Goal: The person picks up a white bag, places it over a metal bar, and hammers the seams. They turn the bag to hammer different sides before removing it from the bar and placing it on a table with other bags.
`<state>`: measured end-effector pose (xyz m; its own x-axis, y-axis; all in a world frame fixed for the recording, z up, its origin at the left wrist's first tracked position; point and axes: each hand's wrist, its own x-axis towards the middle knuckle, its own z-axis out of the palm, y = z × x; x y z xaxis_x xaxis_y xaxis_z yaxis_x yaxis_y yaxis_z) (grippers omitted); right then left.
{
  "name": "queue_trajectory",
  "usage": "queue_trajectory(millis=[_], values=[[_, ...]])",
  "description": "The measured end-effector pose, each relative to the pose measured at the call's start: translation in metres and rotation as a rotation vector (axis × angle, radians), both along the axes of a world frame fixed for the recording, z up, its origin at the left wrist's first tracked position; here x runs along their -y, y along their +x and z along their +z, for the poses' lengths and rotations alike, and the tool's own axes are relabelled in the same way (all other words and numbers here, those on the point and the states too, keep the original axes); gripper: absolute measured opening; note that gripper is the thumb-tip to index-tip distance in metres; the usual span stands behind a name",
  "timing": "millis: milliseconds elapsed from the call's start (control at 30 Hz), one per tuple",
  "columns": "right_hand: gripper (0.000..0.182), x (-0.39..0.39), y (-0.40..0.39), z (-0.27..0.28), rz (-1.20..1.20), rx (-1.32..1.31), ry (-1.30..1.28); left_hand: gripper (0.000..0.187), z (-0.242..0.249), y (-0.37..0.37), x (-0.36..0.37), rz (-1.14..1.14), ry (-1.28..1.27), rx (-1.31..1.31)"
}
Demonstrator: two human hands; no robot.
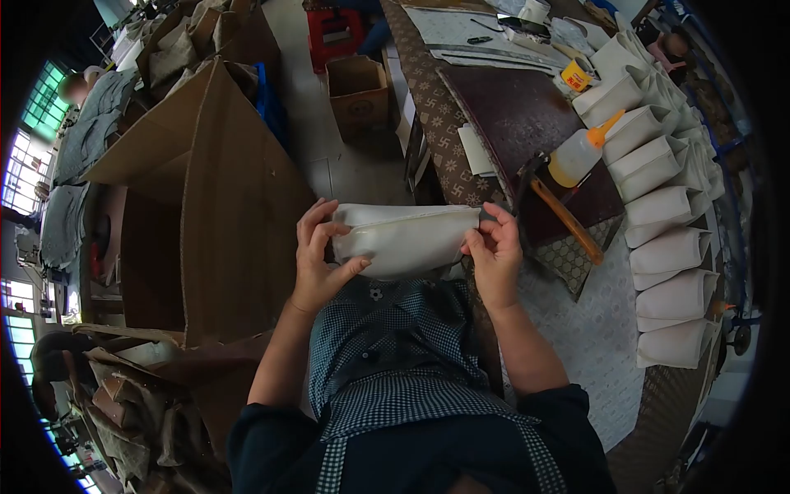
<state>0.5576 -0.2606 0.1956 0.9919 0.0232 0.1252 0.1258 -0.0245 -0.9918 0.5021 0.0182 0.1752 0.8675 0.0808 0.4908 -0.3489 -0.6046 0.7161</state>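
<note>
A white folded leather-like piece (pixel 407 241) with a seam along its upper side is held level in front of my apron. My left hand (pixel 319 251) grips its left end, thumb on the near face and fingers behind. At the right end my right hand (pixel 495 255) pinches the edge between thumb and fingers. To the right, a hammer (pixel 566 221) with a wooden handle lies on a dark board (pixel 527 111). Beside the hammer is a glue bottle (pixel 576 156) with an orange nozzle.
Similar white folded pieces (pixel 668 257) stand in a row along the table's right side. A yellow tin (pixel 577 75) sits near the board's far corner. On my left is a large open cardboard box (pixel 239 214); a smaller box (pixel 357 95) and red stool (pixel 336 37) are ahead.
</note>
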Motion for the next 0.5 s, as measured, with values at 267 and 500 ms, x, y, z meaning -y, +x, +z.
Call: queue_trajectory(millis=[267, 500], values=[[0.044, 0.002, -0.002, -0.002, -0.04, 0.043, -0.094, 0.05, 0.028, 0.019, 0.016, -0.196, 0.189, -0.037], [0.057, 0.011, -0.018, 0.01, -0.011, 0.218, -0.54, 0.053, 0.058, 0.024, 0.025, -0.258, 0.487, -0.086]])
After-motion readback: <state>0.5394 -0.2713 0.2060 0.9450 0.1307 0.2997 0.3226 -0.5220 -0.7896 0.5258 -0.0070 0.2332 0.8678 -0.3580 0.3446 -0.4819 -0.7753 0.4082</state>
